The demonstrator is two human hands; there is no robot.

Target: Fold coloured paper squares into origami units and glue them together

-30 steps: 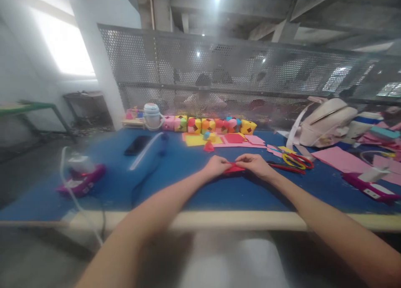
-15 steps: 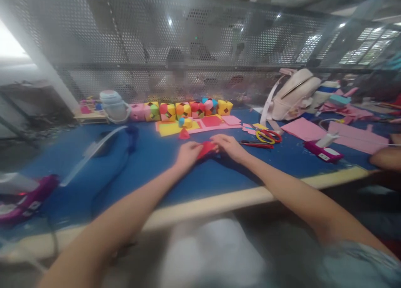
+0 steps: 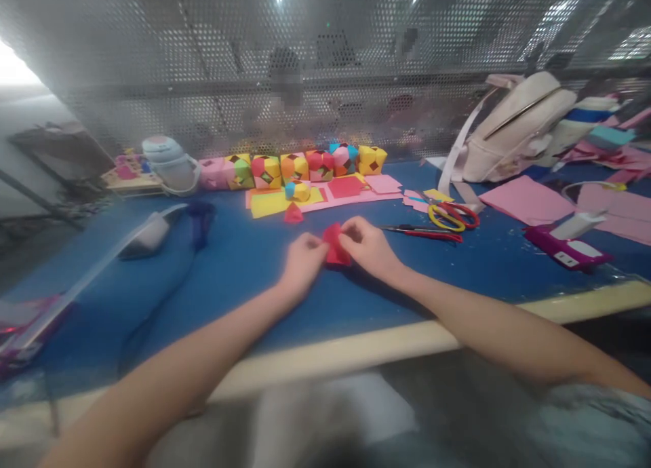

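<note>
Paper (image 3: 336, 249), red, matte, creased into a small angular piece, over flat blue desk (image 3: 241, 251); left grip (image 3: 301, 261) pinching its left edge, right grip (image 3: 373, 251) its upper right; piece between both.

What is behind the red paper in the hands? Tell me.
Beyond the red paper: the table, a small red piece, coloured sheets and a row of paper blocks. What the paper, left hand and right hand cover is hidden.
</note>
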